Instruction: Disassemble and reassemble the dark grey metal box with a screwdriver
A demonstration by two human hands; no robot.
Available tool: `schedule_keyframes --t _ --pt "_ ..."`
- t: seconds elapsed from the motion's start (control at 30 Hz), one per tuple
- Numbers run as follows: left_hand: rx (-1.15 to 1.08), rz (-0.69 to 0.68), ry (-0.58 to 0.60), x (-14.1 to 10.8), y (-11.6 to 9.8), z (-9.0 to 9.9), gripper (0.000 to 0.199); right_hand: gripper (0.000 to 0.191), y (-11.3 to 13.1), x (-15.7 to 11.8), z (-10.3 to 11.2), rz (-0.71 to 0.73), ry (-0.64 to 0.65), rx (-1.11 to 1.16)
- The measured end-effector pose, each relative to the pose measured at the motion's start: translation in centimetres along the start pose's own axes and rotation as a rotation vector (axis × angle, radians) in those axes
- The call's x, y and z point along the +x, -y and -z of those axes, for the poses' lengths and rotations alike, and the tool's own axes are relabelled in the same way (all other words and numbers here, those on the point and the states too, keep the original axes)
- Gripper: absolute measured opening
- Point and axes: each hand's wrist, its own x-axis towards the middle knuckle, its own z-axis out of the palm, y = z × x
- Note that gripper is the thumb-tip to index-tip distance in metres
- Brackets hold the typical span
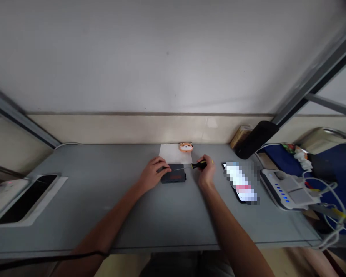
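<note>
A small dark box (173, 177) with reddish print lies flat on the grey table, near its middle. My left hand (154, 173) rests against the box's left end, with fingertips on its top; the fingers are bent around that end. In my right hand (207, 173) is a screwdriver (198, 165) with a black and yellow handle, its fingers wrapped round the grip. The thin shaft points left over the box top, and its tip is close to my left fingertips. Whether the tip touches the box I cannot tell.
Behind the box lie a white paper (170, 153) and an orange animal-faced case (186, 147). A lit phone (240, 182), a power strip (288, 190) with cables and a black cylinder (256, 139) stand right. Another phone (29, 198) lies left. The wall bounds the table's back.
</note>
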Motion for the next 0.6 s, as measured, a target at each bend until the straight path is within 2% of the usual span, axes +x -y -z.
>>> schedule_keyframes --t 0.13,0.27,0.4,0.6 --pt "0.09 0.193 -0.072 1.1 1.5 0.6 0.014 0.034 -0.2 0.8 0.2 -0.053 -0.05 0.054" --pt "0.19 0.297 -0.088 3.1 2.6 1.0 0.012 0.031 -0.1 1.0 0.3 -0.045 -0.05 0.074" --pt "0.2 0.301 -0.054 4.2 2.7 0.7 0.011 0.027 -0.2 0.9 0.2 -0.06 -0.05 0.078" --pt "0.19 0.236 0.04 3.9 2.9 0.6 0.013 0.027 -0.2 1.3 0.4 -0.063 -0.04 0.057"
